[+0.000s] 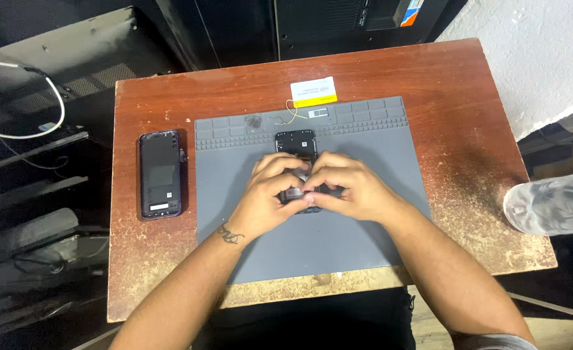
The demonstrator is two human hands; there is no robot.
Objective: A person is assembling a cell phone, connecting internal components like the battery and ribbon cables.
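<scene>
Nearest the person, both forearms come up over the near edge of the worn wooden table (468, 129) and meet over the middle of the grey mat (364, 246). The left hand (267, 194) curls round the left side of an opened phone (297, 146), fingers bent and pressed down on its lower half. The right hand (351, 191) closes in from the other side, thumb and forefinger pinched together on a small pale part at the phone's lower middle; what exactly they grip is hidden behind the knuckles. The phone lies flat on the mat, a little toward the far edge, its dark upper end showing beyond the fingers.

To do this well, I judge that the left hand should keep the body pinned flat so it cannot slide, while the right works with light, even fingertip pressure and no twisting, since small parts inside bend or tear easily.

Further out, a dark back cover (160, 174) lies near the table's left edge, well apart from the mat. At the mat's far edge sit a thin yellowish wire (291, 116) and, just beyond it, a white and yellow card (313, 91). A clear plastic bottle (552, 202) pokes in past the right edge.
</scene>
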